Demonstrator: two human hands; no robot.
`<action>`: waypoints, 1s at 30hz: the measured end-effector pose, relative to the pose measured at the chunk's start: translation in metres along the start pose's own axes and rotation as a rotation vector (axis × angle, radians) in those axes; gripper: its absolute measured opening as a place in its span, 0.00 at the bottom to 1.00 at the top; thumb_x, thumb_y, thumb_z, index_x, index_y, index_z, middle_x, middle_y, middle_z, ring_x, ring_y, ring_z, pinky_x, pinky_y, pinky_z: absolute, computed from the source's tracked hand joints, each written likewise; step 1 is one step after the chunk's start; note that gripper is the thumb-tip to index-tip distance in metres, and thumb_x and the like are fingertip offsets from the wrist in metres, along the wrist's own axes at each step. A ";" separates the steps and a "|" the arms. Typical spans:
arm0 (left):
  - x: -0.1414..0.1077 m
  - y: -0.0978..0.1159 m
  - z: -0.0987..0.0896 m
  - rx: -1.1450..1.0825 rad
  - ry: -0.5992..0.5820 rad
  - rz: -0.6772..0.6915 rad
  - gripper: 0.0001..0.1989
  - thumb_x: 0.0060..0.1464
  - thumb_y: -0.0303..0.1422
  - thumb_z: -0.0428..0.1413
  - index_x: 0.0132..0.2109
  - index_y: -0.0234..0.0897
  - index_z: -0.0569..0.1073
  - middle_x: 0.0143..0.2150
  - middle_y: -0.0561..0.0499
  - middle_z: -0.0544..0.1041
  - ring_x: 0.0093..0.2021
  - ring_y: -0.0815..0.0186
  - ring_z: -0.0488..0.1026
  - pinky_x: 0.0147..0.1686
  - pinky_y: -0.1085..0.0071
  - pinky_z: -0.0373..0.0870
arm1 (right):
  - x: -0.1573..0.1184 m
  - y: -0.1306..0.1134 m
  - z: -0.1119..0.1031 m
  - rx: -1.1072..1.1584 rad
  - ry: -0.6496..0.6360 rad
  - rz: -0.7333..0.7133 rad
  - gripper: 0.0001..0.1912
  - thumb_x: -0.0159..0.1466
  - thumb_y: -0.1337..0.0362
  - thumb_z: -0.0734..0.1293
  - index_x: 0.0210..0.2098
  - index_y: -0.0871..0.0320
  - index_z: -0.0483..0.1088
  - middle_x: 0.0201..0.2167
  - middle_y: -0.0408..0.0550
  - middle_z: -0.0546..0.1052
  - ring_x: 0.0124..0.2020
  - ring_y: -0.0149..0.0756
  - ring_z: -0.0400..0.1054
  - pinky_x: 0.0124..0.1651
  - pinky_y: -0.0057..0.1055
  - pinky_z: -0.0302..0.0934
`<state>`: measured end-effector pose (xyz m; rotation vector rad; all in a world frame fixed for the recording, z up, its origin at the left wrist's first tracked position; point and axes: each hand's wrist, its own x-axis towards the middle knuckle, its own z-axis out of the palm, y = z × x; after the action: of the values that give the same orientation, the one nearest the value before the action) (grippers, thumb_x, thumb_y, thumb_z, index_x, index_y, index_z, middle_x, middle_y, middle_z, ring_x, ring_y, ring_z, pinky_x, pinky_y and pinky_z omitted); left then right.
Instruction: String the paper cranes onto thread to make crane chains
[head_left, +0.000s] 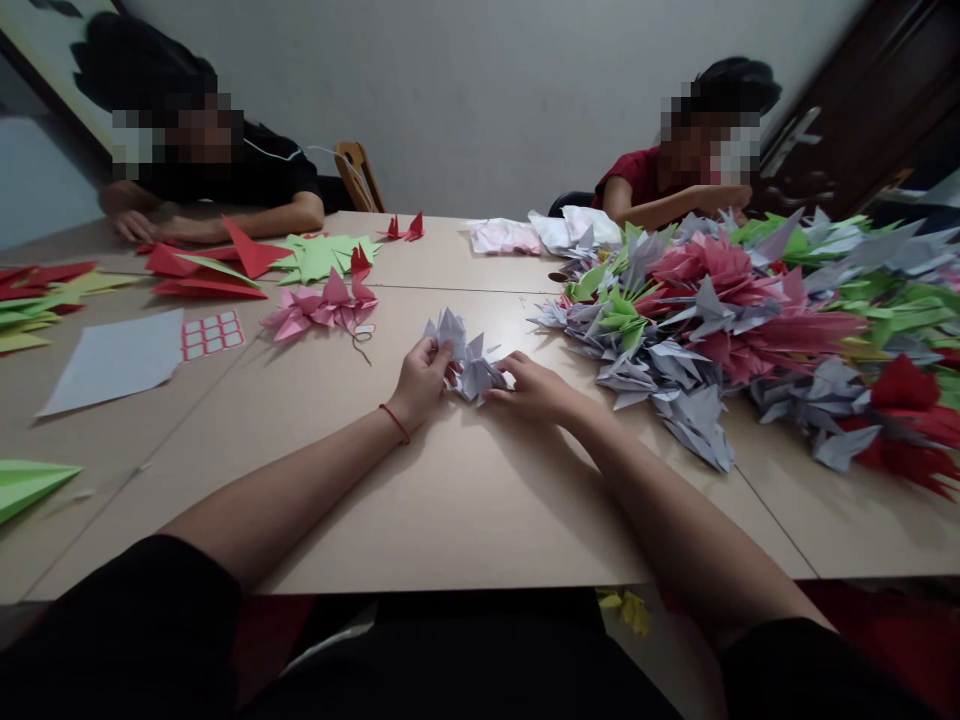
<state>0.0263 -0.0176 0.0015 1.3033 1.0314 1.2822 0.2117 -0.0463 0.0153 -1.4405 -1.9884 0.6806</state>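
A small cluster of pale lilac-grey folded paper cranes [475,372] is between my hands, just above the middle of the table. My left hand [426,378], with a red cord at its wrist, is closed on the cluster's left side, thumb on top. Bent around the right side, the fingers of my right hand [531,385] touch the paper. Left of them lies a bunch of pink paper cranes [330,305] with a small tag [365,329] on a dark string. How the cranes in my hands are joined is too small to tell.
A large heap of paper cranes [720,300] covers the table's right. Leftward are a white sheet [120,355], a label sheet [213,336], red folded paper [217,265] and green pieces [322,257]. Plastic packets [502,237] lie at the back. Two people sit opposite.
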 end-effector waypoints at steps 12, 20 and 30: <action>-0.010 0.006 -0.005 0.191 0.117 0.293 0.11 0.48 0.39 0.62 0.33 0.37 0.71 0.25 0.56 0.72 0.21 0.74 0.64 0.22 0.77 0.60 | 0.000 -0.007 -0.004 0.081 0.195 -0.054 0.10 0.58 0.62 0.61 0.23 0.55 0.58 0.17 0.38 0.63 0.20 0.30 0.59 0.25 0.28 0.51; -0.006 0.016 0.000 0.023 -0.019 0.121 0.18 0.49 0.46 0.59 0.35 0.39 0.63 0.27 0.54 0.76 0.11 0.76 0.61 0.12 0.77 0.56 | -0.008 -0.035 0.005 0.573 0.184 -0.023 0.09 0.56 0.61 0.61 0.26 0.55 0.55 0.23 0.39 0.69 0.22 0.31 0.72 0.22 0.26 0.62; 0.010 -0.001 -0.013 0.249 0.111 0.129 0.10 0.45 0.34 0.62 0.32 0.34 0.71 0.28 0.50 0.72 0.25 0.70 0.67 0.25 0.74 0.63 | -0.001 -0.025 -0.004 0.791 -0.098 0.314 0.06 0.52 0.66 0.63 0.21 0.57 0.59 0.08 0.40 0.65 0.07 0.27 0.56 0.10 0.22 0.43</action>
<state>0.0145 -0.0061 0.0018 1.5204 1.2325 1.3683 0.1986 -0.0539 0.0352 -1.2172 -1.2971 1.4900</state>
